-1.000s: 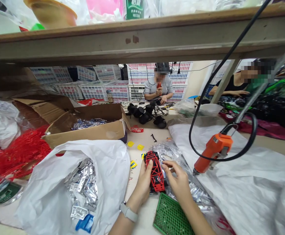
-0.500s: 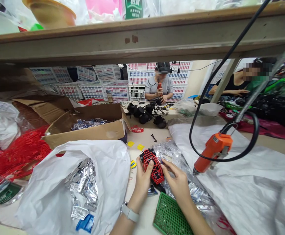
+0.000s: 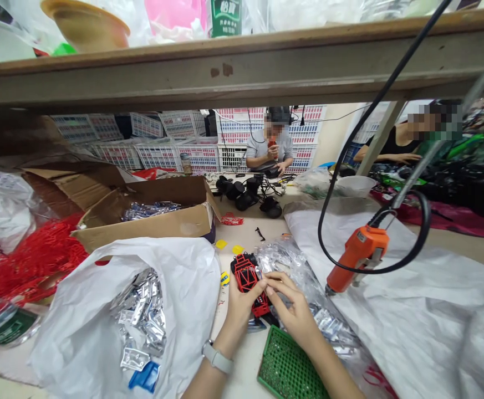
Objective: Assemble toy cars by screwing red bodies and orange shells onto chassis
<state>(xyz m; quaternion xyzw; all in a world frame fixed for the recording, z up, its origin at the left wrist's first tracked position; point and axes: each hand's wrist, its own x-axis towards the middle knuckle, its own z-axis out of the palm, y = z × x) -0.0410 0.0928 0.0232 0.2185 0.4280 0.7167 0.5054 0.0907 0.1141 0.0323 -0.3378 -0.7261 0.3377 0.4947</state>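
A red and black toy car frame sits between my two hands near the table's front. My left hand, with a watch on its wrist, grips the frame from the left side. From the right, my right hand closes on it, fingertips pressed against its upper right edge. The frame tilts with its far end toward the left. A green perforated tray lies just below my hands. An orange electric screwdriver hangs on a black cable to the right of my hands, untouched.
A white bag of silver packets lies to the left, a cardboard box behind it, red plastic parts at far left. White sheeting covers the right. Two other people work across the table. A wooden shelf hangs overhead.
Both hands have turned the toy car frame, swinging its far end leftward. My right hand has slid up and left over the frame. The screwdriver swayed slightly left.
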